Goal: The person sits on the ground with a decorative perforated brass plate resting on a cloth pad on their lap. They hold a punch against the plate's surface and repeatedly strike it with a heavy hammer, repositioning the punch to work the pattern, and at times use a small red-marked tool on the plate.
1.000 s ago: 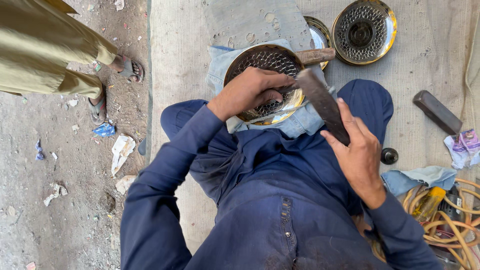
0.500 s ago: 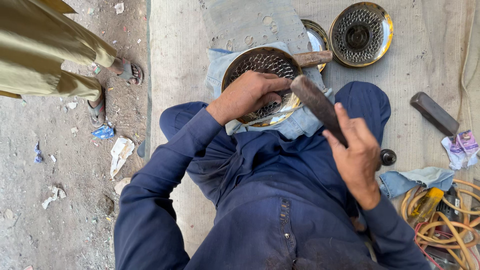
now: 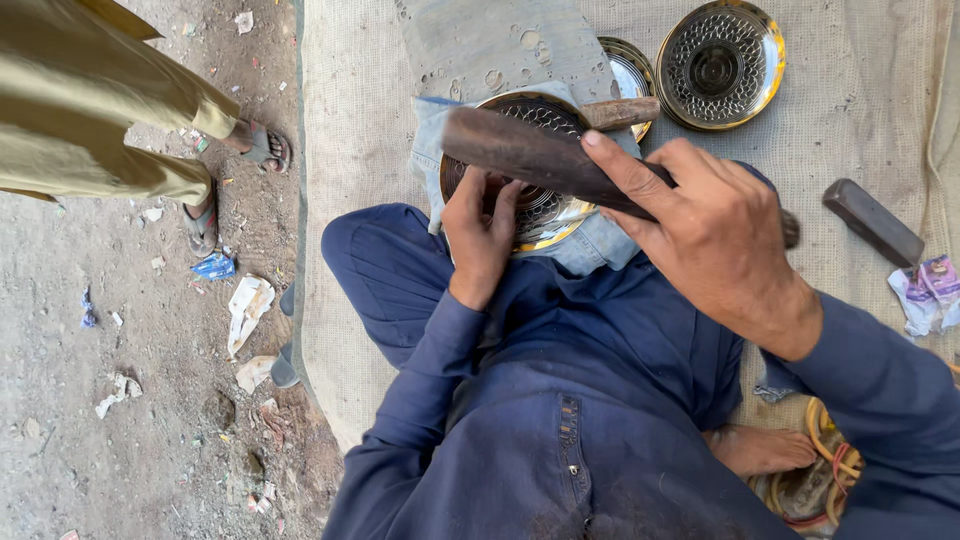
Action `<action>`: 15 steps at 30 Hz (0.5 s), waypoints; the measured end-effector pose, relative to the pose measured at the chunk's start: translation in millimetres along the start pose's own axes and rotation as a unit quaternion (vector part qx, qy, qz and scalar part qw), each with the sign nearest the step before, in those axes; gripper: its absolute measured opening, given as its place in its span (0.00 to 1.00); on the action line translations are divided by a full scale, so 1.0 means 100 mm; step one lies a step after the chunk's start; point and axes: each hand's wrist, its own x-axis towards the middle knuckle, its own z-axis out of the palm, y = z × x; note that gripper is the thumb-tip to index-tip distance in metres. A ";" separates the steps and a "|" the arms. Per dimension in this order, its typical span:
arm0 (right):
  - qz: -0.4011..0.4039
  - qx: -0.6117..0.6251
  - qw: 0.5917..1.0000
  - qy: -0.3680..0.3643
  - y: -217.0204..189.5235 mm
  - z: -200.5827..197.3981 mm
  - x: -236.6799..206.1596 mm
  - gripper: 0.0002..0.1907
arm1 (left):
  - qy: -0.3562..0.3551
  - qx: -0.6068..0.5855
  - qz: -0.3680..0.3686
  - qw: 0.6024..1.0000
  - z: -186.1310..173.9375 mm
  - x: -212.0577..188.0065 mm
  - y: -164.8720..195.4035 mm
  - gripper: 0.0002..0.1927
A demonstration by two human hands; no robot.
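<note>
— Where is the perforated metal dish [image 3: 545,205] right now?

— On the seated person's lap, resting on a pale blue cloth [image 3: 590,250] over the blue-clad knees. The left hand [image 3: 482,232] lies on its near rim, fingers curled down onto the patterned face, pressing it in place.

— And the right hand [image 3: 712,240]?

— Clenched around a dark wooden mallet [image 3: 535,158], thumb along the top, the head hanging just above the dish. A second wooden handle [image 3: 620,112] pokes out at the dish's far edge.

— How would the dish handle?

— I'd judge it thin sheet metal — light, stiff at the rolled gold rim, but easy to dent across the pierced centre. The polished edge looks slippery, so a hold at the rim with the cloth beneath seems the safest grip. The mallet looks dense and heavy at the head.

— Anything else around?

— Two more shiny dishes [image 3: 720,65] on the woven mat [image 3: 370,150], a dark block [image 3: 872,220] to the right, and another person's sandalled feet [image 3: 262,148] on the dirt.
</note>
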 end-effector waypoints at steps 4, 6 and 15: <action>-0.047 -0.186 0.980 -0.058 -0.06 -0.12 0.13 0.35 | 0.077 -0.021 0.007 0.997 0.10 -0.09 -0.05 0.15; -0.071 -0.185 0.980 -0.005 -0.06 -0.15 0.18 0.34 | 0.115 -0.030 -0.017 0.993 0.14 -0.09 -0.06 0.18; -0.134 -0.222 0.966 0.024 -0.07 -0.22 0.39 0.33 | 0.144 -0.007 0.005 0.990 0.20 -0.09 -0.07 0.20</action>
